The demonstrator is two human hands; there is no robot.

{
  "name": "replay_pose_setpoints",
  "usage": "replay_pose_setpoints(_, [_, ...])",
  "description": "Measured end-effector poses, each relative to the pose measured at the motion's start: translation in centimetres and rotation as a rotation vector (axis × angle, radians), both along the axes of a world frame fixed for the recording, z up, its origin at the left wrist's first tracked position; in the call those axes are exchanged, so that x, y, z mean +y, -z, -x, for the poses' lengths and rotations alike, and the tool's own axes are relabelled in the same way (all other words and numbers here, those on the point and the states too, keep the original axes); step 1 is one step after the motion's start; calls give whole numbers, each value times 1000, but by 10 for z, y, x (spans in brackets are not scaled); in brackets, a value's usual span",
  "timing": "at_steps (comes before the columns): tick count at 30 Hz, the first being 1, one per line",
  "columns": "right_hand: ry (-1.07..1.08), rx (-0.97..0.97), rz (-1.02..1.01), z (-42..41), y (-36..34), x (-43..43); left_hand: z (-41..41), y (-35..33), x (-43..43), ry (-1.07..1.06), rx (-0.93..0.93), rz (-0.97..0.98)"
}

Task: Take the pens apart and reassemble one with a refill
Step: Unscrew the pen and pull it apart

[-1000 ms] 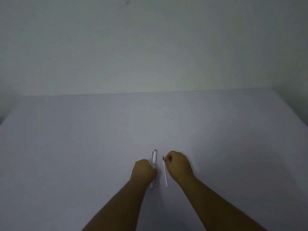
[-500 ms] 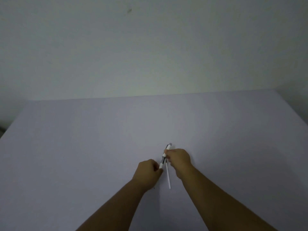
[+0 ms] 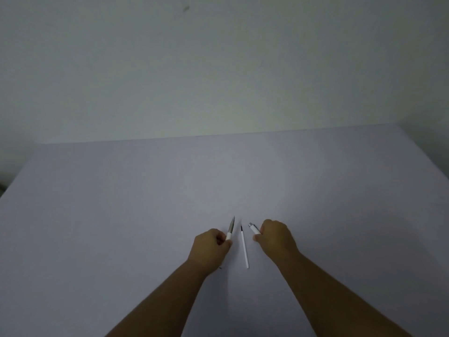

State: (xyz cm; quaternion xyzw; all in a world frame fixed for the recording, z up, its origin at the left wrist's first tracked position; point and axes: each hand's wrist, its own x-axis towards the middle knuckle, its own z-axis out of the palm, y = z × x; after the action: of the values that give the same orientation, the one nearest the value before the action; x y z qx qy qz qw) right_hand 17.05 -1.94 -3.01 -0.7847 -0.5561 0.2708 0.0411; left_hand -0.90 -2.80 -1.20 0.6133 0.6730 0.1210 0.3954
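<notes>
Pen front half [image 3: 230,228], grey tip up, clamped in left hand [image 3: 211,249] fingers; pen rear half [image 3: 254,228] (metal end outward) gripped in right hand [image 3: 275,238]. Refill [image 3: 244,246] flat on bench [image 3: 121,215] between the hands, untouched.

A broad, pale lavender-grey desk [image 3: 121,227] was seen filling the lower part of the head view, its surface plain and matte, without marks. Its far edge was set against a light, greenish-grey wall [image 3: 218,69], which took up the whole upper part of the view. A small dark smudge [image 3: 186,8] was noted on the wall near the top, a little left of centre. At the far left, beside the edge of the desk, a dark strip [image 3: 2,184] was visible, too dim and too small to be identified. The scene was dimly lit throughout.
</notes>
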Motion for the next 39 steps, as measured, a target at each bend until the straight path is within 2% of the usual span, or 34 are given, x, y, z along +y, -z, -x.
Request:
replay_pose_setpoints(4, [1,-11,-20,1,4,-3,-3,0,-3,-14,-26,-13])
replay_pose_setpoints(10, [-2,11,-109,1,0,-8,-2,-2,-8,66,41,-80])
replay_pose_setpoints(12, [79,147,-148,6,-12,-5,-1,-3,-9,115,90,-136])
replay_pose_setpoints(16, [180,591,88,19,-40,5,-1,-7,-12,221,167,-273])
replay_pose_setpoints(20, [137,777,100,18,-53,2,4,-16,-11,254,121,-321])
replay_pose_setpoints(24, [119,883,14,16,-60,2,10,-33,-7,183,-39,-248])
replay_pose_setpoints(31, [-4,834,-82,15,-69,2,19,-52,-6,11,-395,95])
replay_pose_setpoints(35, [-57,914,-20,9,-70,1,22,-53,-5,37,-344,69])
replay_pose_setpoints(39, [-3,970,96,7,-73,0,25,-52,-3,104,-241,-3])
